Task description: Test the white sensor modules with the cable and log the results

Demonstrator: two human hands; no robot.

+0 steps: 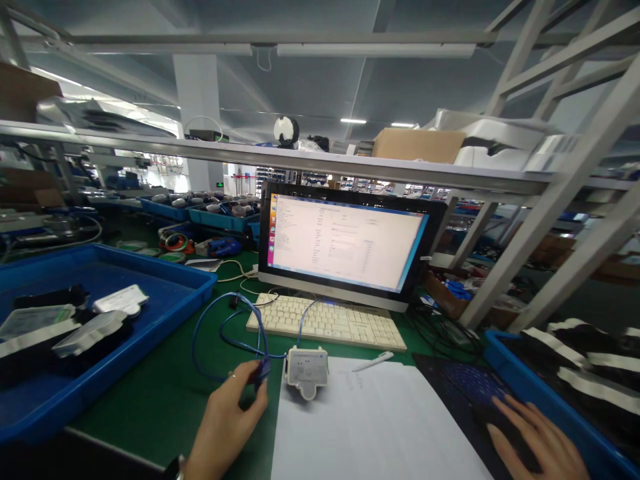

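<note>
My left hand (pixel 227 417) pinches the plug end of a blue cable (pixel 227 327) just left of a small white device (pixel 307 369), which lies at the top edge of a white paper sheet (pixel 370 427). The cable loops over the green mat toward the keyboard (pixel 327 321). My right hand (pixel 535 437) rests with fingers curved over a dark mouse on a black mouse pad (pixel 465 383) at the lower right. A monitor (pixel 345 243) with a light window stands behind the keyboard. A white pen (pixel 374 361) lies on the paper's upper edge.
A blue tray (pixel 165 313) on the left holds flat bagged parts. Another blue tray (pixel 520 380) at the right holds dark items with white strips. Grey frame struts (pixel 550 200) rise at the right, and a shelf (pixel 325 163) runs overhead. Further blue bins sit behind.
</note>
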